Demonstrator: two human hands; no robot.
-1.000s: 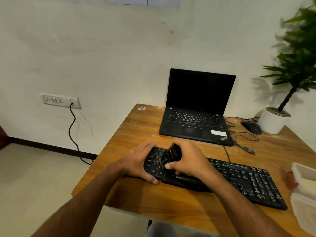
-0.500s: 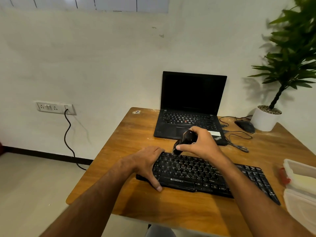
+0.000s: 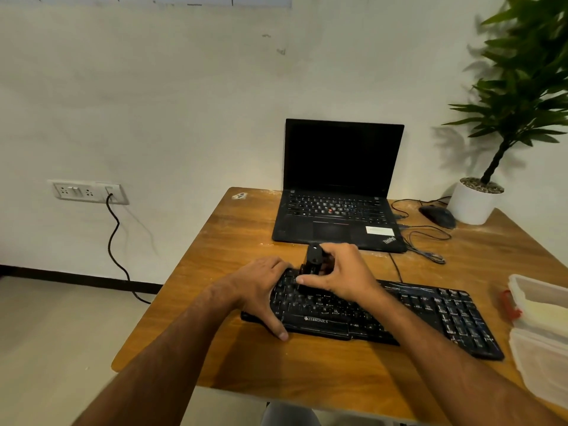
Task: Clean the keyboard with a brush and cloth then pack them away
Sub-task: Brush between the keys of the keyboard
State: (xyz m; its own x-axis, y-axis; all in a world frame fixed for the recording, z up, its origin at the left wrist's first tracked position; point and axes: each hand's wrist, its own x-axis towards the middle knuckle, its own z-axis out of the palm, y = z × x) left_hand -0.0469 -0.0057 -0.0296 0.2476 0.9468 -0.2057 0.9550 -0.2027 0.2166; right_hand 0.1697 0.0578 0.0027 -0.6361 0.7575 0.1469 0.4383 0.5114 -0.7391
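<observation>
Black flat plastic keyboard (image 3: 399, 315) w/ "ZEBRONICS" on its near edge lies across the wooden tabletop (image 3: 307, 364), near-centre, angled toward the right. Left hand (image 3: 261, 290) lies flat on the keyboard's left end, fingers straight, thumb down over the near edge. Right hand (image 3: 341, 275) is just beside it, nearly touching, fingers curled round a small black brush (image 3: 313, 261) held upright at the far-left key rows; bristles hidden, can't tell if they touch the keys. Far side: open black laptop (image 3: 338, 192), screen dark. Far right: black mouse (image 3: 438, 216) beside a white plant pot (image 3: 473, 204). Right edge: clear plastic containers (image 3: 541, 339), something pale yellow inside the farther one.
</observation>
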